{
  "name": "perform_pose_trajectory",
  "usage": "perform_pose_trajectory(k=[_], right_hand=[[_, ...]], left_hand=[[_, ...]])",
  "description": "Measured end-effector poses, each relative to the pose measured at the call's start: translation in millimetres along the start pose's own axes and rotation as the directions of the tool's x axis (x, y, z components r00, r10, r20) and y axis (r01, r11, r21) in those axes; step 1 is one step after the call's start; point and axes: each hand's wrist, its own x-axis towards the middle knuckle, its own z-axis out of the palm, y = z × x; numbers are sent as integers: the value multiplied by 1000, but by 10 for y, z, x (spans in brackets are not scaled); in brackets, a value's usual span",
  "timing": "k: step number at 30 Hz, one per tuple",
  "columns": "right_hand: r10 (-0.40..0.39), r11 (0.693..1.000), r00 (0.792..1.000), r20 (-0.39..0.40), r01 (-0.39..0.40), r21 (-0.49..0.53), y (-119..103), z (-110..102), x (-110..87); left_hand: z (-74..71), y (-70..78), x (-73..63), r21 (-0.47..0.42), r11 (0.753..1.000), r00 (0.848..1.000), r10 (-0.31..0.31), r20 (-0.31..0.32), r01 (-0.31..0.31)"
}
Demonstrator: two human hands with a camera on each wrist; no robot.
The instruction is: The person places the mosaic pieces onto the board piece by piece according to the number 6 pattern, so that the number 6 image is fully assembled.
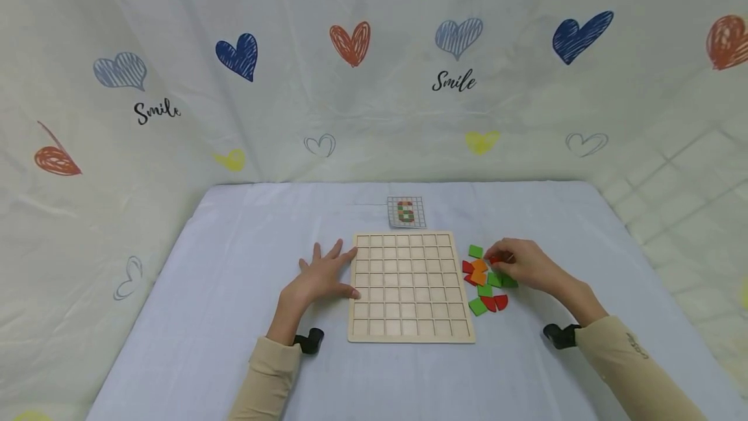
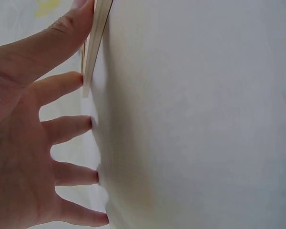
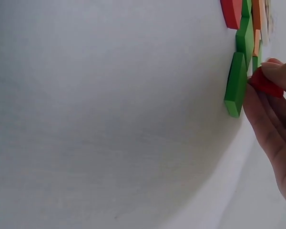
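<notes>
A wooden grid board [image 1: 411, 287] lies flat on the table, its square cells bare. My left hand [image 1: 320, 277] rests at the board's left edge with fingers spread; in the left wrist view the thumb and index finger touch the board's side [image 2: 96, 47]. To the right of the board, my right hand [image 1: 523, 265] pinches a red tile [image 3: 267, 84] between thumb and fingers. Beneath and beside it lies a loose group of flat tiles: green tiles [image 1: 484, 290], orange tiles [image 1: 478, 277] and red quarter-round tiles [image 1: 500, 303].
Behind the board lies a small card [image 1: 406, 212] with a gridded pattern of coloured pieces. A white cloth [image 1: 257, 213] covers the table. At the back hangs a pale curtain [image 1: 397, 109] printed with hearts. Black wrist devices [image 1: 561, 336] sit at both sleeves.
</notes>
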Motion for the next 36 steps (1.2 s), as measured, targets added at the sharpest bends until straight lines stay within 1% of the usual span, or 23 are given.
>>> perform_pose_trajectory(k=[7,9,15,24,30,36], right_hand=[[30,999,1000,6,-30,33,-49,7,40],[27,999,1000,5,-27,41,-71,5,50],[3,997,1000,2,-3,72,-120,3,89],[-23,996,1000,7,22,86,-219,4,180],[-38,997,999,5,37,68,-293,4,241],[-53,996,999,-10,54,73,-346,36,320]], left_hand=[[8,-8,11,4,1000,1000,4,2,-4],[16,-6,21,10,1000,1000,4,3,-4],[30,-1,42,20,1000,1000,-1,1,1],[9,11,11,14,1000,1000,-4,-2,4],[1,7,2,13,1000,1000,-1,-5,1],[-10,9,0,11,1000,1000,0,-7,0]])
